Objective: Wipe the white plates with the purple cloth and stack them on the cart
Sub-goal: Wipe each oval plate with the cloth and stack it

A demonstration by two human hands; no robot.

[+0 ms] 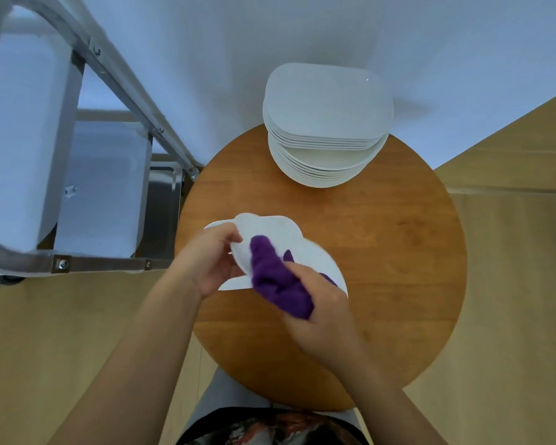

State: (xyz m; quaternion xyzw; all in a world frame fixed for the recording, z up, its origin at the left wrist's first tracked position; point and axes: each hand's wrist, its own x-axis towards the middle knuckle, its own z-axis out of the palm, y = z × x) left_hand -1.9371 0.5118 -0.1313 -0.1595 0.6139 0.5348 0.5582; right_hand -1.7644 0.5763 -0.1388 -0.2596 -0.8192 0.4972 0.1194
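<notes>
My left hand (206, 261) grips the left rim of a white plate (270, 229), holding it tilted above the round wooden table (398, 252). My right hand (318, 303) holds the bunched purple cloth (270, 277) and presses it on the plate's face. Under the raised plate lies another white plate (321, 258), partly hidden. A tall stack of white plates (325, 123) stands at the table's far edge. The metal cart (109, 187) stands to the left.
The cart's frame bar (135, 101) slants from the upper left down to the table's edge. White trays or shelves (23, 130) sit on the cart. A white wall lies beyond the table, a tan floor around it.
</notes>
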